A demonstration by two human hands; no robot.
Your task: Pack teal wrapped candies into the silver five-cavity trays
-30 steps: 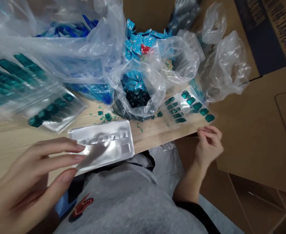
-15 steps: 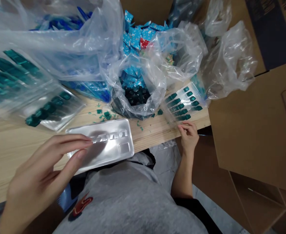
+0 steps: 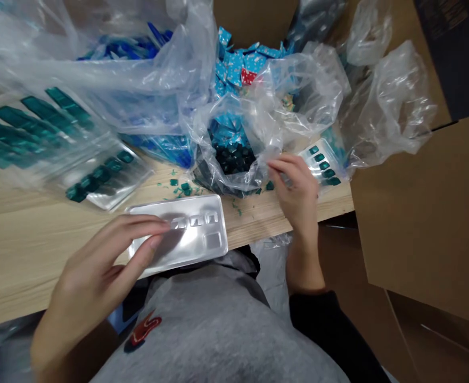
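Note:
My left hand (image 3: 110, 266) hovers above the left part of a shiny clear plastic tray (image 3: 190, 251) with small moulded pockets. Its thumb and fingertips are brought together; whatever they may hold is too small to make out. My right hand (image 3: 298, 194) is at the right rim of a clear plastic bag (image 3: 202, 173) of dark green pieces (image 3: 234, 158). Its fingers are bent, thumb and index slightly apart, with nothing seen between them. Behind that hand lies a tray with green pieces (image 3: 324, 166) in rows, partly covered by it.
Green crumbs and loose bits (image 3: 185, 189) lie on the wooden table (image 3: 14, 239). At left, trays hold long green pieces (image 3: 38, 114). Behind stand a large bag of blue pieces (image 3: 126, 48) and light blue packets (image 3: 234, 64). Cardboard boxes (image 3: 413, 207) stand at the right.
My right hand has moved left and away from me, from the filled tray's near edge to the bag's rim. My left hand stays over the unfilled tray. The view has shifted slightly.

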